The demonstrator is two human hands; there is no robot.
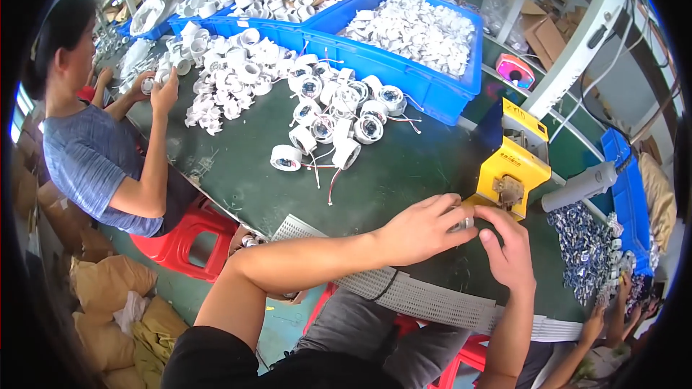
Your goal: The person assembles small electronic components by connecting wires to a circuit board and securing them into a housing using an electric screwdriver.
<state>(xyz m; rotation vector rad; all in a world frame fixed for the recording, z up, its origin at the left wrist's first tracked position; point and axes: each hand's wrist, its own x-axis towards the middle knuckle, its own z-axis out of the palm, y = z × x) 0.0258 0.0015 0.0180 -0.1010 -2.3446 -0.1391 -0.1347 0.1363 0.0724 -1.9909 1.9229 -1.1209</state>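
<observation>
My left hand (427,232) is over the table edge in front of the yellow machine (513,166), its fingers curled. A small pale, shiny bit (463,224) shows at its fingertips; what it is I cannot make out. Close against it is my right hand (510,246), its index finger reaching to the left fingertips and its thumb apart from that finger. Farther off on the green table (404,191) lies a group of round white housings (335,117) with circuit boards inside and thin wires trailing out.
Blue bins (431,94) of small white parts line the back. White plastic rings (231,75) are heaped at left, beside a co-worker (101,144) holding a white part. To the right are a grey cylindrical tool (580,186) and a pile of small dark-blue parts (587,248). Perforated grey trunking (440,294) runs along the front edge.
</observation>
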